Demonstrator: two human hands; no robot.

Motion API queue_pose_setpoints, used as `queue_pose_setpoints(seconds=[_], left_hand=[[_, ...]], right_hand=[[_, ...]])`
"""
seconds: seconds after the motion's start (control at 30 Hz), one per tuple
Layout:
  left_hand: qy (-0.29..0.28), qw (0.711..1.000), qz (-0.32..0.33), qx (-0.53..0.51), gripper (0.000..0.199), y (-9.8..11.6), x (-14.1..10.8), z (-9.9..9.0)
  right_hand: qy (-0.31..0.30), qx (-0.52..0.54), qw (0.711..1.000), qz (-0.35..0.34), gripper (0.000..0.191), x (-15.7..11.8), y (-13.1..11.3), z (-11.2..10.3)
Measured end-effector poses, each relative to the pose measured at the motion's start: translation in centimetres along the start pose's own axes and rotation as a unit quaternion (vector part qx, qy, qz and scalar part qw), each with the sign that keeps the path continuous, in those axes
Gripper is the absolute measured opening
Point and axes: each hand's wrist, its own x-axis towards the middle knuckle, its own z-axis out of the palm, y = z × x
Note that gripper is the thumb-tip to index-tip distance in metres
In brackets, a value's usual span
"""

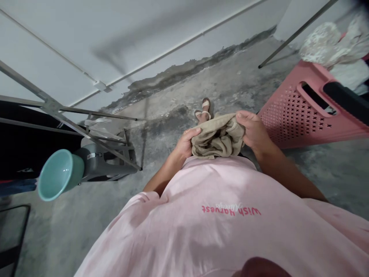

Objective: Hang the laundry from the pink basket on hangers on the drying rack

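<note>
A crumpled beige cloth (218,135) is bunched in front of my waist, over my pink shirt. My left hand (186,141) grips its left side with the fingers curled over the edge. On the cloth's upper right corner my right hand (253,129) is closed. Both hands hold it up above the concrete floor. Beyond the cloth, one foot in a sandal (204,109) shows on the floor.
A pink perforated laundry basket (300,115) with clothes in it stands at the right. A metal drying rack (72,123) spreads across the left, with a teal cup (59,175) and a grey stool (106,161) by it. The white wall lies ahead.
</note>
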Motion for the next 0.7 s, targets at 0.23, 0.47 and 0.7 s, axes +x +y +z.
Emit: queue_pose_setpoints(seconds=[0.23, 0.47, 0.7], left_hand=[[-0.030, 0.999, -0.029, -0.010, 0.044, 0.14, -0.45, -0.40], [-0.016, 0.999, -0.048, -0.006, 0.037, 0.15, -0.48, -0.48], [-0.095, 0.994, -0.022, 0.041, 0.056, 0.10, -0.99, -0.37]], right_hand=[[0.003, 0.001, 1.000, 0.002, 0.035, 0.05, 0.19, 0.61], [0.042, -0.012, 0.999, -0.003, 0.040, 0.09, 0.07, 0.76], [0.033, -0.024, 0.999, -0.001, 0.037, 0.18, 0.48, 0.41]])
